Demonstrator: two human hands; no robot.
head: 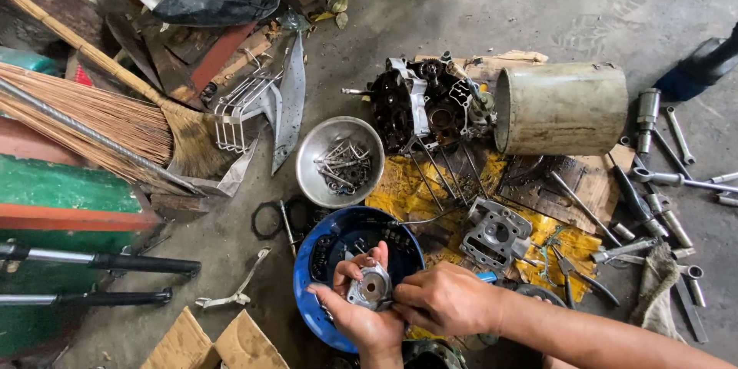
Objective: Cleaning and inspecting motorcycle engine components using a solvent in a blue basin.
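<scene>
- A grey concrete floor [538, 8] is carrying everything here.
- A blue basin [323, 261] is sitting near the lower middle, with a metal bowl [307, 161] of bolts lying just above it.
- An engine crankcase [423, 104] is resting beside a dull metal drum [565, 108] lying on its side.
- Yellow cloth [400, 188] is spreading under loose parts.
- Wrenches and sockets [661, 177] are lying scattered at right.
- A broom [108, 119] is lying at left.

1. The left hand [361, 315] comes up from the bottom edge, palm up, fingers curled upward and cupped closed.
2. The right hand [446, 298] enters from the right on a bare forearm, knuckles up, fingertips pinched against the left hand's palm.
</scene>
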